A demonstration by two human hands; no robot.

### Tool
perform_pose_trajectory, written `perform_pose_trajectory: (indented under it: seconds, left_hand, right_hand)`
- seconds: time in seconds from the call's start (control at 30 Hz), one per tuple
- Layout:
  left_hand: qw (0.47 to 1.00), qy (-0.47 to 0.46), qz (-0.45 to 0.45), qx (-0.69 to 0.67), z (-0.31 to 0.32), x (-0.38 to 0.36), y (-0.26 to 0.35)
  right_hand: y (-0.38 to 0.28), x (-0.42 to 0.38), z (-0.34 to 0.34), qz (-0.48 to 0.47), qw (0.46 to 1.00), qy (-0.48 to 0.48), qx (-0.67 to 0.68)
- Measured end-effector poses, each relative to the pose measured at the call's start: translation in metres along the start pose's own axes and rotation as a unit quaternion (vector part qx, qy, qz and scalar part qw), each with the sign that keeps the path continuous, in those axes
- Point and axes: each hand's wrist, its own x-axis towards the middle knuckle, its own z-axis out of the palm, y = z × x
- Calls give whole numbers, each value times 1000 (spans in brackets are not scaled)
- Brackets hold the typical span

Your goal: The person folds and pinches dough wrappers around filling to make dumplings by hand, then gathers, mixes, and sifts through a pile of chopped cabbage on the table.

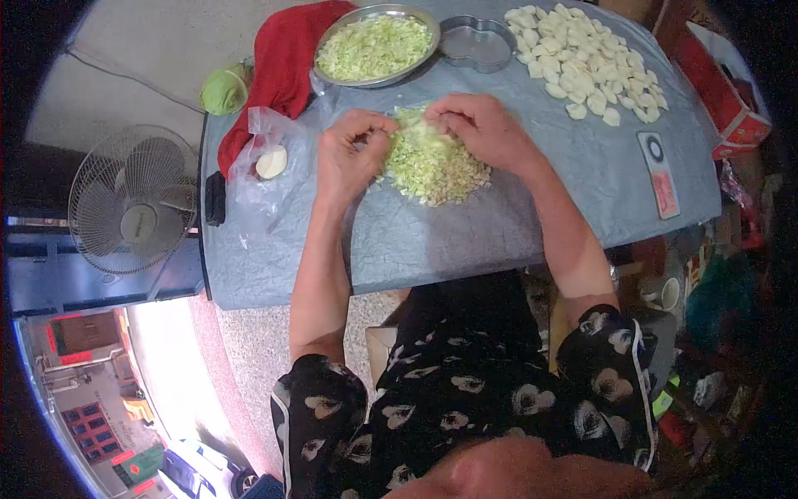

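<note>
Green chopped vegetable [440, 170] spreads from between left hand [345, 158] and right hand [486, 133] toward bench [507, 233] near edge; what either grip pinches, I cannot tell.

The heap [436, 179] lies mid-table [482, 241], with the left hand [353, 150] and right hand [486, 129] at its far end. Behind it stands the bowl [372, 84], shreds [378, 46] inside, between the cloth [287, 62] on its left and the tin [478, 54] on its right. Dumplings [586, 62] spread at far right, the flat device [659, 176] nearer. Left of the heap lies the bag [278, 200], a round piece [272, 164] on or in it; farther left, off the table, stands the fan [137, 224].
</note>
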Motion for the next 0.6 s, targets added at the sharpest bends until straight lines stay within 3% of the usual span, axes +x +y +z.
perform_pose_trajectory:
  seconds: [0.1,0.17,0.27,0.3,0.37,0.6]
  left_hand:
    - [988,14,137,67,18,1,20]
    - [965,14,221,141,32,-1,33]
    - [941,-46,253,222,38,-3,41]
    - [950,-72,222,209,36,-4,41]
    - [961,-126,159,187,26,-5,36]
    - [984,-38,100,144,-2,-4,23]
  right_hand:
    - [-9,1,-11,63,992,-6,114]
    - [2,2,-18,42,996,71,22]
    - [20,-1,-30,40,979,147,-134]
    - [21,-2,-33,42,968,165,-187]
    - [25,-4,-42,89,970,107,-201]
    - [11,-8,-49,112,986,-60,-103]
